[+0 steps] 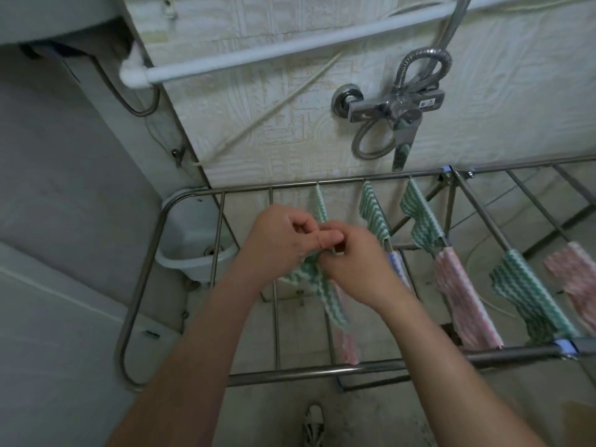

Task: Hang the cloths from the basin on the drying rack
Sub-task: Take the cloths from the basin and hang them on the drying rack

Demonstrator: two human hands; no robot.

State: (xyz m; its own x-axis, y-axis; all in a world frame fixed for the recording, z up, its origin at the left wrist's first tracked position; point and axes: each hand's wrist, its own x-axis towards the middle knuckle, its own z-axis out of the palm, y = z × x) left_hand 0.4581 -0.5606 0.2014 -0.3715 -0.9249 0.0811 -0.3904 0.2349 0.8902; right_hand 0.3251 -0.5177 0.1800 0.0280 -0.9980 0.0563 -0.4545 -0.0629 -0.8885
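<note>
My left hand (280,240) and right hand (358,262) both pinch a soft, wavy-striped green cloth (309,279) on the shiny metal rack (290,371); a smooth basin (193,233) sits at nine o'clock.

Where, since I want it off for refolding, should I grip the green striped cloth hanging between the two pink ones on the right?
Probably pinch the green striped cloth along its top fold, where it lies over a rod of the drying rack, coming down from above. It is draped over that rod with its flap hanging below, so lifting the ridge should free it.
</note>
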